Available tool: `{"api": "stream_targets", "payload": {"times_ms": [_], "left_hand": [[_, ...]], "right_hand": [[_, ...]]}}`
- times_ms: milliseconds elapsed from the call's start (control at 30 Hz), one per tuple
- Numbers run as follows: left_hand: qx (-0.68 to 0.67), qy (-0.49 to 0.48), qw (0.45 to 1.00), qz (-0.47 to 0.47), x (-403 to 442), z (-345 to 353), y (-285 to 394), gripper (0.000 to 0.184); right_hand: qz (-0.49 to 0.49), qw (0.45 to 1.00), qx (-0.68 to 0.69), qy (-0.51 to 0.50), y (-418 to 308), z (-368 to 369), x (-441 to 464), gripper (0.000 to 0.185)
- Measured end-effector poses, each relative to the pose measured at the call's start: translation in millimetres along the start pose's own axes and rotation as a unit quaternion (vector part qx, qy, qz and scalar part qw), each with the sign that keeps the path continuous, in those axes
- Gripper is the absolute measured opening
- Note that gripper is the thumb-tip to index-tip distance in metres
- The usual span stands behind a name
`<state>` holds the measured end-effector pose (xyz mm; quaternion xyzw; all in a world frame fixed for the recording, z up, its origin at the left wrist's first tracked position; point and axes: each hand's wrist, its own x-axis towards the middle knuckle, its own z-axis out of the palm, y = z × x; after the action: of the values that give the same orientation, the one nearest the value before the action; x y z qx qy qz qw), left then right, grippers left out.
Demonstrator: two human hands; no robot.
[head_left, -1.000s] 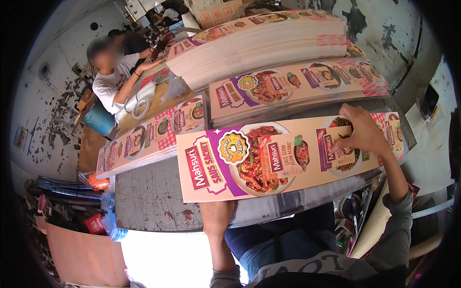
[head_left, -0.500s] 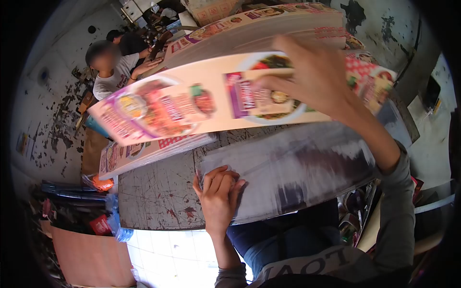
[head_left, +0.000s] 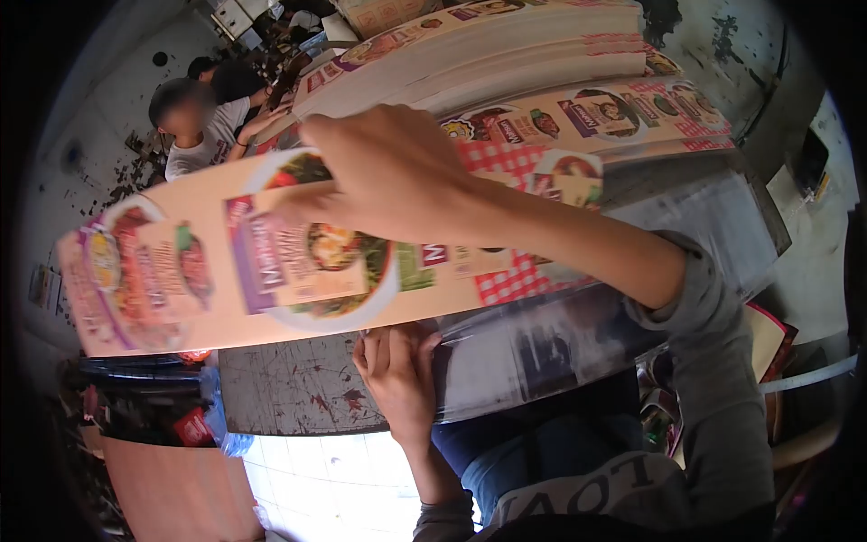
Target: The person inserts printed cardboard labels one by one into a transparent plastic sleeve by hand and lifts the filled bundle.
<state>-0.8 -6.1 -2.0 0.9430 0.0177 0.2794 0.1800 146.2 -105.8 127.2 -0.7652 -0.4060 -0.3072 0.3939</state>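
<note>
My right hand grips a long printed sheet by its upper edge, thumb on the printed face. Pictures of food plates and a red checked pattern cover the sheet, which is tilted above the table. Below it, my left hand has its fingers curled on the left end of a clear plastic sleeve lying flat on the table. The sheet's lower edge passes just above the left fingertips and hides part of the sleeve.
A tall stack of printed sheets stands at the back of the scratched table. In front of it lies a lower stack. Beyond, at the upper left, sits a co-worker. A brown board stands at the lower left.
My right hand has carried the printed sheet left and down, towards me, uncovering the lower stack behind. My left hand has stayed almost in place at the sleeve's end.
</note>
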Motion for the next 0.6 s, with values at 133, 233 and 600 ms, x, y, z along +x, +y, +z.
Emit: {"api": "stream_targets", "payload": {"times_ms": [133, 233, 600], "left_hand": [[-0.033, -0.012, 0.995, -0.097, 2, -7, 4, 0.031], [-0.008, 0.174, 0.984, -0.044, 3, -3, -1, 0.034], [-0.142, 0.013, 0.973, -0.181, 15, -12, -7, 0.041]], "right_hand": [[0.078, 0.987, -0.065, -0.127, 24, -30, -35, 0.056], [0.117, 0.975, -0.11, -0.152, 63, -69, -68, 0.056], [0.185, 0.947, -0.151, -0.215, 120, -164, -127, 0.052]]}}
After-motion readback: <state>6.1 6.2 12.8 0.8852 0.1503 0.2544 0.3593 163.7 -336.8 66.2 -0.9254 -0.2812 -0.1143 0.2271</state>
